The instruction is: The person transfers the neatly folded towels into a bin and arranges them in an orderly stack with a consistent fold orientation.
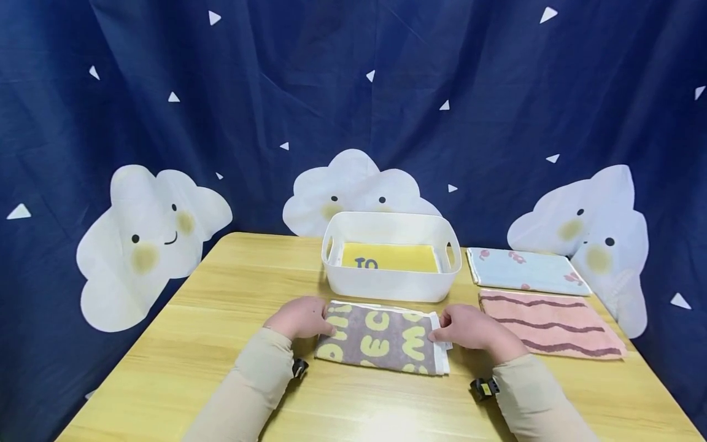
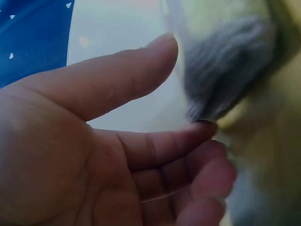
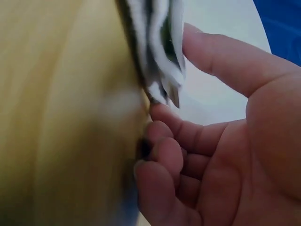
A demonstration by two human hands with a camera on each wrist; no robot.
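A folded towel [image 1: 381, 337], greyish purple with yellow letters and a white edge, lies on the table in the head view. My left hand [image 1: 301, 317] holds its left end, thumb on the upper face. In the left wrist view the towel's blurred grey end [image 2: 225, 61] shows between thumb and index finger. At the opposite end my right hand [image 1: 469, 328] pinches the white edge. The right wrist view shows the stacked fabric layers [image 3: 157, 42] between thumb and index fingertip. Just behind the towel stands a white basket [image 1: 386, 285] with a yellow folded cloth [image 1: 409, 256] inside.
To the right lie a light blue folded towel [image 1: 521, 270] with pink motifs and, nearer, a pink folded towel [image 1: 552, 325] with wavy dark stripes. The wooden table [image 1: 221, 294] meets a dark blue curtain [image 1: 331, 110] printed with clouds and white triangles.
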